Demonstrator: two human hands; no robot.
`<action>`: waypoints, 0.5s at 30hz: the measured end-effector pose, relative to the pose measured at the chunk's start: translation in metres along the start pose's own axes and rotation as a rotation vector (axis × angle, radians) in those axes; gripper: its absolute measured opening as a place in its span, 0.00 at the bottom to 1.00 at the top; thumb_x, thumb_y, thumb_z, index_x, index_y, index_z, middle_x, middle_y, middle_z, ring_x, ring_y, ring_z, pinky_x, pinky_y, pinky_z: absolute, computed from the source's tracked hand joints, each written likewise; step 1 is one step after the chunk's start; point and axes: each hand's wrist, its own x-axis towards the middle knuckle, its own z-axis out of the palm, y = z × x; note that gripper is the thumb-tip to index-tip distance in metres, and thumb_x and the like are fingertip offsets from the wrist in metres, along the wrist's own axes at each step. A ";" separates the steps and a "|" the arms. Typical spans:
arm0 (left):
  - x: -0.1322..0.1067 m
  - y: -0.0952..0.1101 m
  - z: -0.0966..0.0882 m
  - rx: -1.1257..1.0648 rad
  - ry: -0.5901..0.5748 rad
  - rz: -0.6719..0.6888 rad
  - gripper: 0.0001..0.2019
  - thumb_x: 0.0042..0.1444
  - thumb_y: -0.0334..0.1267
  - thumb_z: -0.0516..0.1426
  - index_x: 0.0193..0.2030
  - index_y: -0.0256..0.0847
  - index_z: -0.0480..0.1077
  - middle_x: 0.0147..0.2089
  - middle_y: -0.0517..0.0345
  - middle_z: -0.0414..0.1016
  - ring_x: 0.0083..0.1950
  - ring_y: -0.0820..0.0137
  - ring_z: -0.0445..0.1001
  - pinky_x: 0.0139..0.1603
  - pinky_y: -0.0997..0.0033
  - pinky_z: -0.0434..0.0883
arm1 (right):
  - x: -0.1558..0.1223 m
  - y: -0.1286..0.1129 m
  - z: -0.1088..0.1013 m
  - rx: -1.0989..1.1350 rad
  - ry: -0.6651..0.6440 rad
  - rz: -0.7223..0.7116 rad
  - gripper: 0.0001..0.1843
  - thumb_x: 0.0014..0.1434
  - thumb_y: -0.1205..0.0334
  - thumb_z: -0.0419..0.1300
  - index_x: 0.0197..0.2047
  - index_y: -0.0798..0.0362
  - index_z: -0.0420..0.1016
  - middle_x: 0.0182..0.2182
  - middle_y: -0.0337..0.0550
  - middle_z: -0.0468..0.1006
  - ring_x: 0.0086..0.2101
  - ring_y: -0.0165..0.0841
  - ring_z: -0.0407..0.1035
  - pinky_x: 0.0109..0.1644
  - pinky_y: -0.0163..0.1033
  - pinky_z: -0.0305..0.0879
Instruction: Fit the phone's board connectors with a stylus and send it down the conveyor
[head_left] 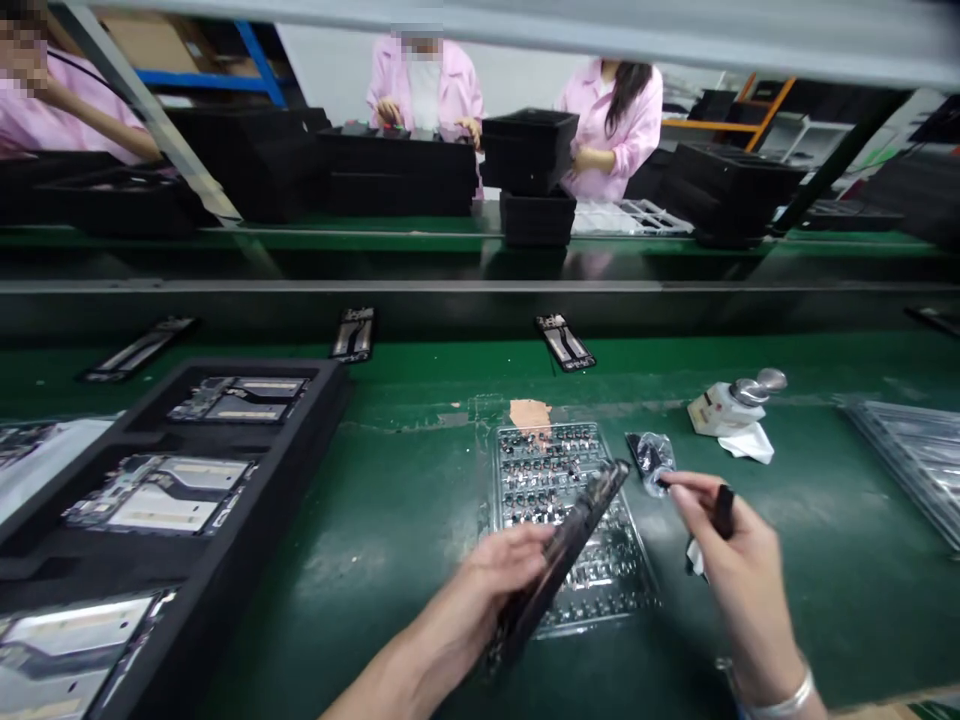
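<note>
My left hand (504, 572) grips an opened phone (559, 565), tilted up nearly edge-on, so its inner side is mostly hidden. Beneath it, partly covered, a clear plastic tray (523, 497) holds rows of small dark parts. My right hand (739, 560) is closed on a slim black tool (722, 512); its tip shows by the fingertips and its kind is unclear. Just beyond those fingertips lies a small black piece with a clear plastic wrapping (655, 462). The tool and the phone are apart.
At left, a black foam tray (247, 500) carries several opened phones (169, 492). More phones (568, 342) lie along the green bench's back. A metal-topped bottle (726, 405) and clear trays (911, 460) are at right. Co-workers in pink (461, 85) stand behind black bins (401, 175).
</note>
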 end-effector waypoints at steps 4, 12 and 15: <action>0.025 0.056 -0.004 0.161 0.176 0.266 0.21 0.46 0.24 0.60 0.50 0.34 0.69 0.49 0.47 0.73 0.47 0.64 0.72 0.46 0.71 0.68 | 0.041 0.045 -0.037 -0.670 0.194 0.169 0.20 0.53 0.44 0.52 0.36 0.50 0.75 0.26 0.48 0.76 0.26 0.41 0.69 0.23 0.38 0.57; 0.159 0.161 -0.005 0.342 0.489 0.484 0.12 0.56 0.30 0.55 0.48 0.33 0.67 0.48 0.49 0.71 0.43 0.67 0.72 0.43 0.63 0.71 | 0.064 0.098 -0.057 -0.893 0.032 0.261 0.16 0.54 0.57 0.50 0.44 0.49 0.72 0.35 0.46 0.78 0.34 0.43 0.72 0.28 0.39 0.62; 0.179 0.175 0.001 0.394 0.542 0.569 0.12 0.58 0.36 0.54 0.48 0.35 0.66 0.50 0.51 0.68 0.47 0.65 0.70 0.47 0.57 0.69 | 0.060 0.100 -0.054 -0.889 0.065 0.230 0.17 0.55 0.58 0.49 0.45 0.49 0.71 0.35 0.46 0.77 0.37 0.42 0.71 0.31 0.39 0.63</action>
